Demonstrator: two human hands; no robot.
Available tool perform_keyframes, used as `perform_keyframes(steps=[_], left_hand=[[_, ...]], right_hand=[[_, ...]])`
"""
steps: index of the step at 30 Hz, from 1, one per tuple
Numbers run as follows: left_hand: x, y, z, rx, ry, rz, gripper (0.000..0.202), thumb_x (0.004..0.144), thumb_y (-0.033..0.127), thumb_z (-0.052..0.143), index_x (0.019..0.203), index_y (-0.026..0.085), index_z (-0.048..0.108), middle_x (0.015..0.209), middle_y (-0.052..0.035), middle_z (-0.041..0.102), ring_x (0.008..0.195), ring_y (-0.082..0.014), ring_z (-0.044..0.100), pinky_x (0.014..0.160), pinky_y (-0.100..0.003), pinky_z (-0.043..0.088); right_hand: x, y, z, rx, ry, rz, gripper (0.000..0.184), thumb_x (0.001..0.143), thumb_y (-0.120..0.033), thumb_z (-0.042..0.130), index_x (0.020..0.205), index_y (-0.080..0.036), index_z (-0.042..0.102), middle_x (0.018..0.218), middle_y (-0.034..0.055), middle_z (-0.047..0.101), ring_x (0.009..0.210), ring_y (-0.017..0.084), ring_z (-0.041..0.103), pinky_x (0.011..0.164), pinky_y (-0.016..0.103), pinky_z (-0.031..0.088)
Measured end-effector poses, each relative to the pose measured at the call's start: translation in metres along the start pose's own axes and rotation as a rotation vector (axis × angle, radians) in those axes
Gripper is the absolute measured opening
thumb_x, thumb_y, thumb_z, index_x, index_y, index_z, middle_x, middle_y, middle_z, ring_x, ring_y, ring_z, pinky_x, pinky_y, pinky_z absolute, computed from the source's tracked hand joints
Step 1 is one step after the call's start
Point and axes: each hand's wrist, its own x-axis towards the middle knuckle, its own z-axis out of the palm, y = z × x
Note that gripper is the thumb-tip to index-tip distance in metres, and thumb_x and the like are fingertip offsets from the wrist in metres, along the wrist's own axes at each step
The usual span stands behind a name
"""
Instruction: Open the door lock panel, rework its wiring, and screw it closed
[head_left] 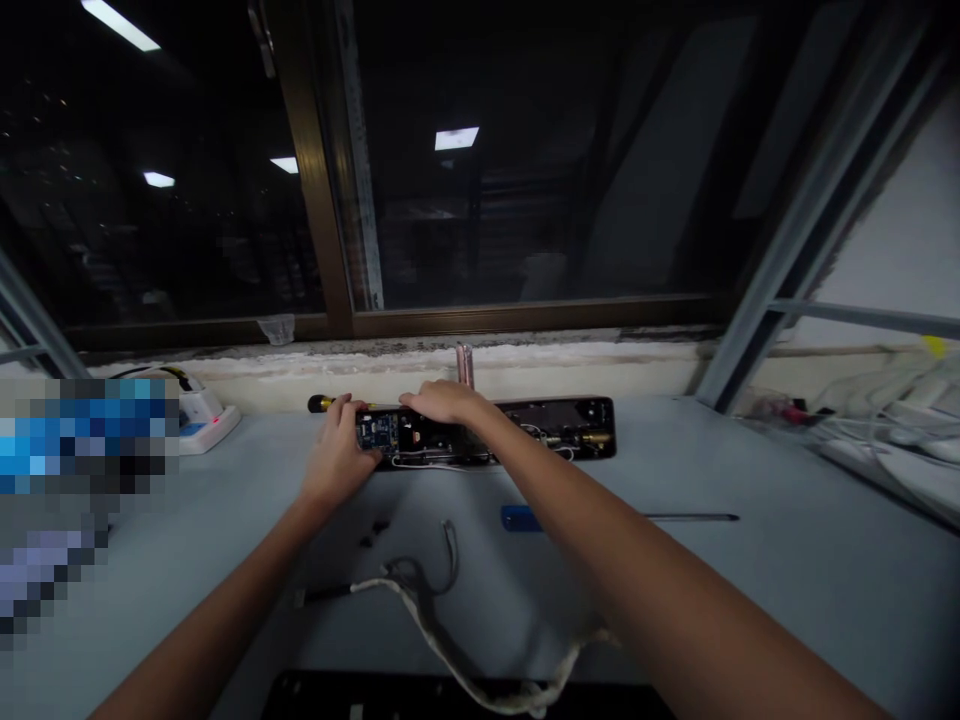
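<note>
A long black device (555, 430) with its cover off lies across the far side of the grey table (787, 560), showing a circuit board (377, 431) and wiring inside. My left hand (339, 460) grips the device's left end, fingers curled over the edge by the board. My right hand (444, 402) reaches over the middle of the device, fingers bent down onto its inner parts. What the right fingers hold, if anything, is hidden. A screwdriver with a dark and yellow handle (321, 404) lies just behind the left hand.
A blue-handled screwdriver (525, 518) with a long shaft lies under my right forearm. A braided cable (450, 640) and small dark screws (375, 530) lie nearer me. A black panel (315, 695) sits at the front edge. A white device (199, 415) stands left, cables (885, 420) right.
</note>
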Motion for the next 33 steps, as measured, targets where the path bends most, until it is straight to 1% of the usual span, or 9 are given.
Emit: perform_keyframes(steps=[3, 6, 10, 13, 15, 18, 21, 27, 33], left_hand=[[0.002, -0.005, -0.015, 0.054, 0.057, 0.072, 0.043, 0.065, 0.016, 0.053, 0.107, 0.017, 0.044, 0.126, -0.0126, 0.040, 0.112, -0.0287, 0.045, 0.091, -0.042, 0.040], [0.001, 0.003, -0.035, 0.074, 0.073, 0.301, 0.028, 0.071, 0.015, 0.048, 0.099, 0.016, 0.052, 0.110, -0.0096, 0.054, 0.104, -0.0258, 0.049, 0.088, -0.039, 0.039], [-0.011, 0.031, -0.052, -0.163, -0.319, 0.517, 0.015, 0.077, 0.017, 0.045, 0.077, 0.019, 0.059, 0.077, 0.0000, 0.062, 0.072, -0.0124, 0.057, 0.069, -0.022, 0.043], [-0.025, 0.054, -0.050, -0.164, -0.528, 0.454, 0.017, 0.077, 0.024, 0.048, 0.073, 0.019, 0.063, 0.072, 0.0004, 0.065, 0.066, -0.0121, 0.057, 0.064, -0.022, 0.041], [-0.035, 0.065, -0.043, -0.096, -0.564, 0.325, 0.021, 0.077, 0.032, 0.048, 0.072, 0.020, 0.065, 0.069, -0.0008, 0.066, 0.066, -0.0151, 0.059, 0.062, -0.025, 0.041], [-0.046, 0.072, -0.029, 0.014, -0.541, 0.130, 0.022, 0.073, 0.038, 0.051, 0.073, 0.021, 0.066, 0.071, -0.0032, 0.068, 0.069, -0.0204, 0.061, 0.062, -0.029, 0.042], [-0.053, 0.074, -0.016, 0.056, -0.535, 0.063, 0.020, 0.069, 0.035, 0.052, 0.072, 0.021, 0.066, 0.073, -0.0044, 0.068, 0.070, -0.0229, 0.062, 0.063, -0.032, 0.043], [-0.054, 0.082, -0.011, 0.043, -0.531, 0.002, 0.022, 0.068, 0.019, 0.044, 0.071, 0.022, 0.066, 0.072, -0.0035, 0.068, 0.069, -0.0204, 0.062, 0.063, -0.030, 0.041], [-0.033, 0.074, -0.033, -0.035, -0.439, -0.067, 0.018, 0.070, 0.020, 0.044, 0.069, 0.020, 0.063, 0.064, -0.0004, 0.064, 0.060, -0.0152, 0.057, 0.055, -0.024, 0.034]], right_hand=[[0.000, 0.001, 0.002, 0.009, 0.013, -0.019, 0.031, 0.085, -0.034, 0.048, 0.109, -0.015, 0.051, 0.110, 0.0074, 0.053, 0.094, 0.018, 0.054, 0.080, 0.040, 0.045], [-0.004, 0.000, 0.002, 0.027, 0.060, -0.061, 0.032, 0.086, -0.038, 0.045, 0.105, -0.014, 0.053, 0.106, 0.0077, 0.056, 0.093, 0.018, 0.055, 0.080, 0.040, 0.044], [-0.023, -0.001, -0.009, 0.071, 0.187, -0.212, 0.040, 0.092, -0.038, 0.026, 0.095, -0.015, 0.058, 0.097, 0.0094, 0.061, 0.094, 0.020, 0.055, 0.082, 0.035, 0.040], [-0.056, 0.002, -0.025, 0.099, 0.299, -0.356, 0.031, 0.091, -0.033, 0.029, 0.101, -0.019, 0.054, 0.102, 0.0044, 0.060, 0.099, 0.016, 0.052, 0.088, 0.030, 0.035], [-0.085, 0.009, -0.034, 0.117, 0.370, -0.431, 0.027, 0.091, -0.031, 0.031, 0.103, -0.019, 0.052, 0.105, 0.0036, 0.058, 0.100, 0.015, 0.050, 0.091, 0.029, 0.032], [-0.126, 0.034, -0.038, 0.153, 0.452, -0.539, 0.027, 0.090, -0.032, 0.032, 0.098, -0.018, 0.055, 0.095, 0.0048, 0.060, 0.091, 0.016, 0.052, 0.083, 0.029, 0.038], [-0.150, 0.075, -0.028, 0.200, 0.515, -0.423, 0.026, 0.087, -0.034, 0.036, 0.093, -0.019, 0.056, 0.091, 0.0050, 0.061, 0.087, 0.018, 0.054, 0.080, 0.030, 0.040], [-0.157, 0.159, -0.005, 0.631, 0.744, 0.098, 0.028, 0.073, -0.043, 0.045, 0.076, -0.020, 0.059, 0.081, 0.0072, 0.064, 0.077, 0.020, 0.058, 0.073, 0.033, 0.045], [-0.157, 0.174, -0.005, 0.792, 0.826, 0.200, 0.028, 0.067, -0.046, 0.049, 0.072, -0.019, 0.058, 0.075, 0.0063, 0.063, 0.073, 0.020, 0.057, 0.067, 0.034, 0.046]])
